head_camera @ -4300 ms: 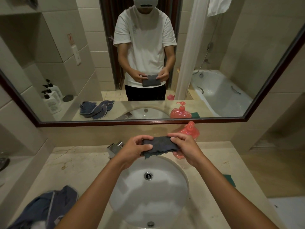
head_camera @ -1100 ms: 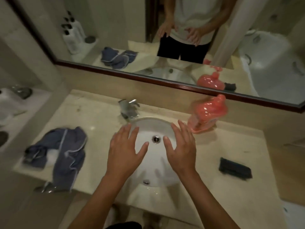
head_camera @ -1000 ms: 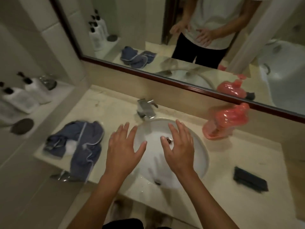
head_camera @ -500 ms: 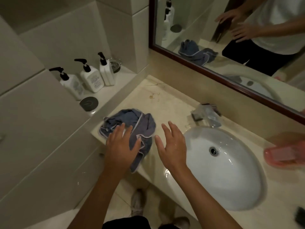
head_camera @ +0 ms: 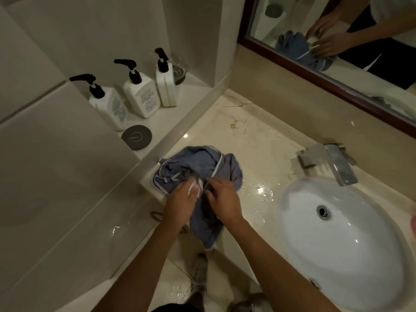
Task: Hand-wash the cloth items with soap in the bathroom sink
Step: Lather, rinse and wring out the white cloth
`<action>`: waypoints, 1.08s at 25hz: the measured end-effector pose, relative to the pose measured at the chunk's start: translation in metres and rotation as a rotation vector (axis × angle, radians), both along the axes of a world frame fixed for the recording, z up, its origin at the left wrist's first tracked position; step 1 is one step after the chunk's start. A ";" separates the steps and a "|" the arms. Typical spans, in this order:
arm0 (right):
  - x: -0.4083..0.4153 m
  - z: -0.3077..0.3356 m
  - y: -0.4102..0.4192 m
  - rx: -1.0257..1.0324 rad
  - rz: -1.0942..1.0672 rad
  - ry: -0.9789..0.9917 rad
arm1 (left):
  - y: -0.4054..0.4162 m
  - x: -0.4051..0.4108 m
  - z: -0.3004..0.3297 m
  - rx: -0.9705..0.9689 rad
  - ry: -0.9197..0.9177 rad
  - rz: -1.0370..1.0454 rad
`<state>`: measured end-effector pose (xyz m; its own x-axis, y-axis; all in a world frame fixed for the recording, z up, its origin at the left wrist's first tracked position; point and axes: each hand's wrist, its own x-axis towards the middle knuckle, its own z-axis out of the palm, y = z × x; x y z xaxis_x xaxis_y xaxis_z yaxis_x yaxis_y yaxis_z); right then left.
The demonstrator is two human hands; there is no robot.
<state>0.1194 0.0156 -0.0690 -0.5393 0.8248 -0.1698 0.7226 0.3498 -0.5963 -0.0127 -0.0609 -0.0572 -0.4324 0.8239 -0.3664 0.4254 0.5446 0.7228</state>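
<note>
A crumpled blue-grey garment with white piping (head_camera: 198, 164) lies on the marble counter (head_camera: 258, 140) left of the sink, one end hanging over the front edge. My left hand (head_camera: 180, 203) grips the cloth at its near side, fingers curled into the folds. My right hand (head_camera: 222, 199) pinches the fabric right beside it. The white oval sink (head_camera: 351, 251) sits to the right, with the chrome faucet (head_camera: 333, 163) behind it. A sliver of the pink soap bottle (head_camera: 413, 224) shows at the right edge.
Three white pump bottles (head_camera: 139, 95) and a dark round coaster (head_camera: 136, 137) stand on a ledge at the left. A glass dish (head_camera: 179, 72) sits behind them. The mirror (head_camera: 337, 41) runs along the back wall. Water drops glisten on the counter (head_camera: 261, 190).
My view swung left from the sink to the blue garment. Both hands, held flat above the basin a second ago, have come down and taken hold of the garment.
</note>
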 end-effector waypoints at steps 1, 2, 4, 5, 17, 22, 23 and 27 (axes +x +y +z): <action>-0.003 -0.011 0.002 0.041 0.000 -0.009 | 0.005 -0.001 -0.009 -0.004 -0.016 -0.009; -0.005 -0.018 0.003 0.086 -0.012 -0.013 | 0.009 -0.003 -0.018 -0.007 -0.017 -0.019; -0.008 -0.030 0.008 0.140 -0.046 -0.018 | 0.013 -0.007 -0.035 0.003 0.026 -0.033; -0.008 -0.034 0.012 0.154 -0.053 -0.020 | 0.013 -0.007 -0.043 0.027 0.065 -0.029; -0.004 -0.039 0.049 -0.102 -0.090 0.021 | 0.027 -0.001 -0.072 0.198 0.181 0.184; -0.010 -0.029 0.048 -0.199 -0.130 0.051 | 0.022 0.000 -0.029 0.227 -0.196 0.158; -0.009 -0.025 0.047 -0.248 -0.165 0.102 | 0.022 0.000 -0.022 0.212 -0.244 0.178; -0.005 0.004 0.042 -0.459 -0.290 0.256 | 0.025 -0.004 0.004 0.210 -0.436 0.270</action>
